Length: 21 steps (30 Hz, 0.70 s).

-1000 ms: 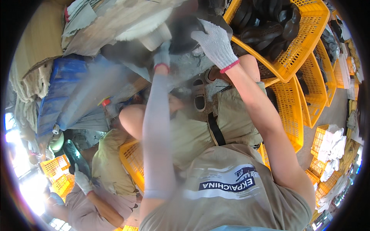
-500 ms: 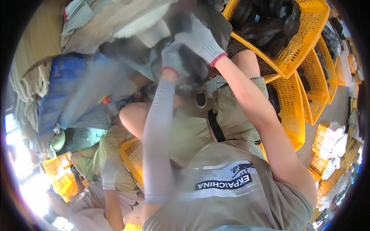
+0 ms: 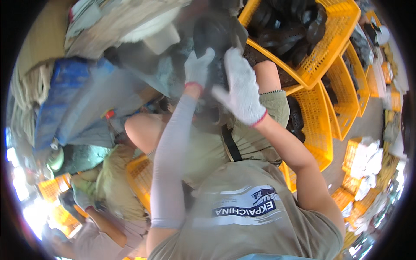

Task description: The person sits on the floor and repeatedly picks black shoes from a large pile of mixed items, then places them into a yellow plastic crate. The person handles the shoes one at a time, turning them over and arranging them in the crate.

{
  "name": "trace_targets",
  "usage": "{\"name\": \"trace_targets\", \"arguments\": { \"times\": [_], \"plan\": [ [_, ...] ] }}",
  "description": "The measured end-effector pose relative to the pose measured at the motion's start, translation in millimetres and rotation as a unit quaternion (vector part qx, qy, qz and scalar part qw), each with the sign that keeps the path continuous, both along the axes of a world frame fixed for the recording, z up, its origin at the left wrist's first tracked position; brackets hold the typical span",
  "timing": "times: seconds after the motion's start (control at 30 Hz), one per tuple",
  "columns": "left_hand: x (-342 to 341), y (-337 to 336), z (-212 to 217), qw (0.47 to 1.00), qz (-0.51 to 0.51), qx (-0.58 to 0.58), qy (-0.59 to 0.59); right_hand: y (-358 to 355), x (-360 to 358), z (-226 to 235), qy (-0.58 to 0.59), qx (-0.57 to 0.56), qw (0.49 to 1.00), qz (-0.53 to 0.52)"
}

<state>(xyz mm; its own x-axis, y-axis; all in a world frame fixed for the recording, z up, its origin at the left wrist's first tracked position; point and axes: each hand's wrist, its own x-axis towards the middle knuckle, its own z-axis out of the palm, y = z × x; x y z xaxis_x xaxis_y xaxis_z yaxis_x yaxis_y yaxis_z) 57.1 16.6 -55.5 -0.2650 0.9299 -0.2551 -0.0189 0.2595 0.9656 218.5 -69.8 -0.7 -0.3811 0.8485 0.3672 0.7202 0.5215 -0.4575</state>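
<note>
Both my hands wear white knitted gloves with red cuffs. My left hand [image 3: 198, 67] is closed on the near end of a dark shoe [image 3: 212, 34], its thumb along the edge. The shoe is blurred, so I cannot make out its details. My right hand [image 3: 242, 89] is just to the right, fingers stretched up and thumb spread, holding nothing. Whether its fingertips touch the shoe I cannot tell. Below the hands are my lap and khaki shorts [image 3: 203, 149].
At the upper right a yellow crate [image 3: 320, 65] holds several black shoes [image 3: 286, 37]. More yellow crates [image 3: 314, 125] stand below and behind it. Pale cloths [image 3: 130, 26] and a blue sheet [image 3: 65, 95] lie at the left. A co-worker's gloved hand [image 3: 82, 197] shows at the lower left.
My right hand has come away from the dark shoe, moving down and opening. My left hand has shifted slightly up and right, and the shoe now shows above it.
</note>
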Motion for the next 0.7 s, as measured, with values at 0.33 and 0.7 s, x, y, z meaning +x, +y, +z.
{"name": "trace_targets", "arguments": {
  "times": [0.33, 0.7],
  "plan": [
    [-109, 24, -66, 0.972, 0.221, 0.012, -0.085, 9, -84, 54, 0.076, -0.178, 0.981, -0.003],
    [-31, -23, -20, 0.971, 0.073, 0.099, -0.204, -12, -74, 60, 0.071, -0.005, 0.997, 0.04]
  ]
}}
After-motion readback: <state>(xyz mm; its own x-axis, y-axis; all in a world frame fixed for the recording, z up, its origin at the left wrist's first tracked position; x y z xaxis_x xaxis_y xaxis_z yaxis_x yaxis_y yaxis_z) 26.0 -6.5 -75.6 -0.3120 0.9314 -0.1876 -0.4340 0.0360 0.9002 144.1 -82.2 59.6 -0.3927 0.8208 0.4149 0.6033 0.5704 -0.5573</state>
